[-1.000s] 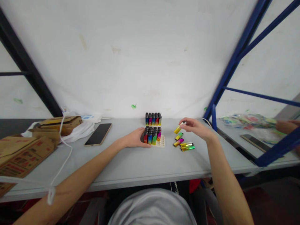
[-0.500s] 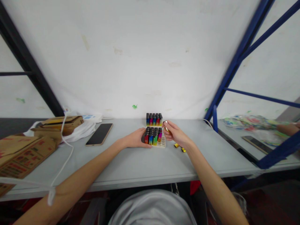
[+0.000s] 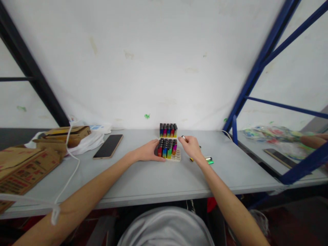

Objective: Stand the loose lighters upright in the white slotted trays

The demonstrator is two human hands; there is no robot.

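Note:
Several multicoloured lighters [image 3: 165, 152] with black tops stand upright in a pale tray [image 3: 176, 158]; empty holes show at its right end. My left hand [image 3: 148, 150] wraps the tray's left end, thumb along the front and fingers behind. Just right of the tray, my right hand [image 3: 192, 147] is closed on a lighter, of which only a small shiny end [image 3: 183, 137] shows past the fingers. A green lighter [image 3: 210, 162] lies on the table right of my right wrist, with a pale, dark-ended one beside it; others are partly hidden under the forearm.
Behind stands a second full tray of lighters [image 3: 168, 130] near the wall. To the left are a phone [image 3: 108, 146] and cardboard boxes [image 3: 30, 164] with a white cable. Blue frame posts [image 3: 234, 130] rise at right; beyond them is another person's hand [image 3: 314, 140].
My right hand has turned and shifted slightly right, still with the lighter. Its forearm uncovers the green and pale lighters and covers some yellow ones. My left hand stays in place.

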